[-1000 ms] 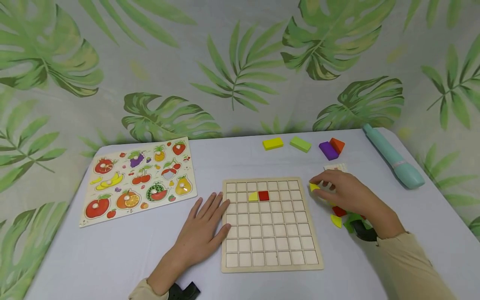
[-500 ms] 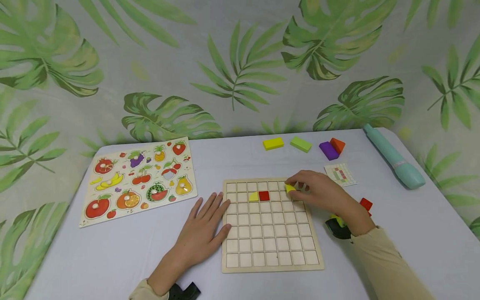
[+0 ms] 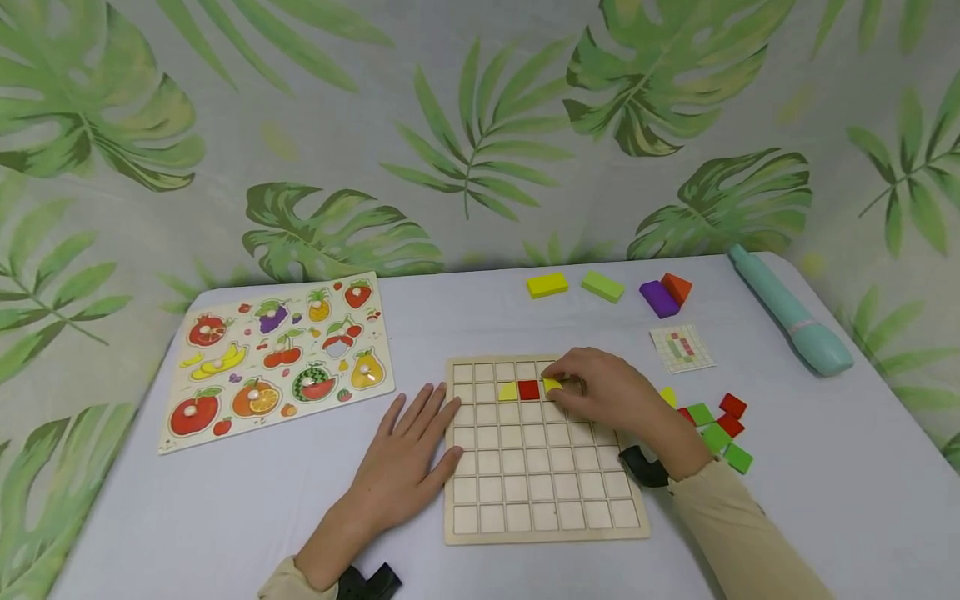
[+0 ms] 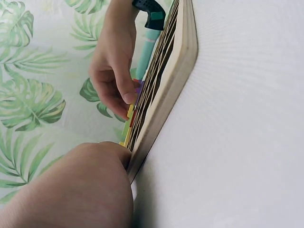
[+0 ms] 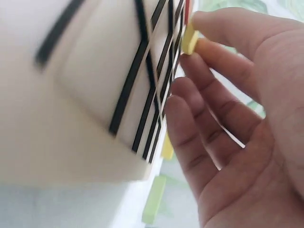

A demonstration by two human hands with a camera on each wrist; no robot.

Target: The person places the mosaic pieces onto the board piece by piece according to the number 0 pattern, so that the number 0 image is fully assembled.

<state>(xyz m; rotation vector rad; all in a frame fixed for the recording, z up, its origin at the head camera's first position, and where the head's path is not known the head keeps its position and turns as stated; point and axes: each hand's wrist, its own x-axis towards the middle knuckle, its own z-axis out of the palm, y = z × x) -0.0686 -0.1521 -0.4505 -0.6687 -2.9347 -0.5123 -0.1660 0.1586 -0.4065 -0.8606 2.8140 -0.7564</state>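
Note:
A wooden grid board (image 3: 546,537) lies on the white table, with a red square tile (image 3: 528,390) and a yellow tile with one curved side (image 3: 507,391) side by side in its second row. My right hand (image 3: 603,390) pinches another yellow tile (image 3: 552,384) between thumb and index finger, over the cell just right of the red one. In the right wrist view this yellow tile (image 5: 190,42) stands tilted close against the grid, the other fingers loosely bent below it. My left hand (image 3: 405,467) rests flat, fingers spread, its fingertips at the board's left edge.
Loose green tiles (image 3: 738,458), red tiles (image 3: 732,406) and a yellow tile (image 3: 667,396) lie right of the board, below a small pattern card (image 3: 684,348). Behind are yellow (image 3: 547,285), green (image 3: 602,286), purple (image 3: 659,299) and orange blocks (image 3: 677,288). A fruit puzzle (image 3: 255,354) and teal bottle-shaped object (image 3: 795,312) flank them.
My right hand has carried the yellow tile leftward from the loose pile onto the board, beside the red tile. The card and pile are uncovered. My left hand has stayed put.

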